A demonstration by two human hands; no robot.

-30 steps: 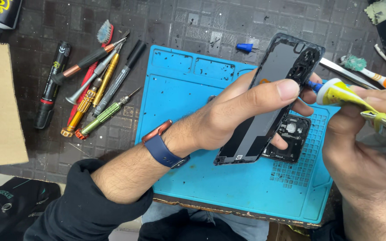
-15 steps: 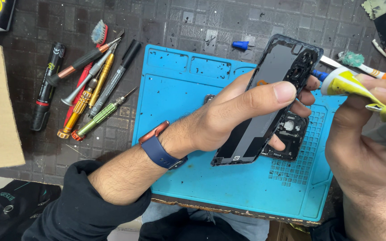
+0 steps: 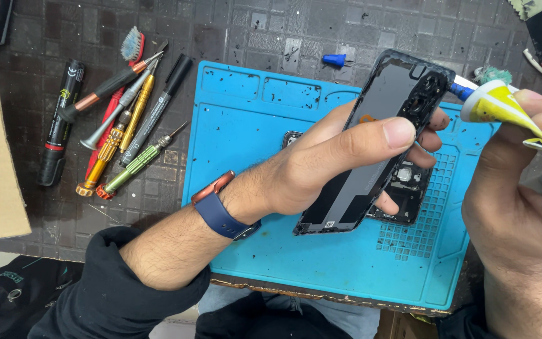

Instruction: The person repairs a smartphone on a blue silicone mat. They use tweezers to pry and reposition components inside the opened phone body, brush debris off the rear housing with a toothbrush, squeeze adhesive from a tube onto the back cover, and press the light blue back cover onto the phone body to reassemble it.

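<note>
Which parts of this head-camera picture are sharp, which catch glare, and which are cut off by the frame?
Head view: left hand and dark phone back cover sharp; cover shows soft sheen; blue mat evenly lit, with little shadow; right hand and yellow glue tube cropped at the right edge.

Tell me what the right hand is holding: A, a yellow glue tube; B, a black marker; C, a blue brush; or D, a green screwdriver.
A: the right hand pinches a yellow glue tube with its tip at the phone back cover held in the left hand.
</note>
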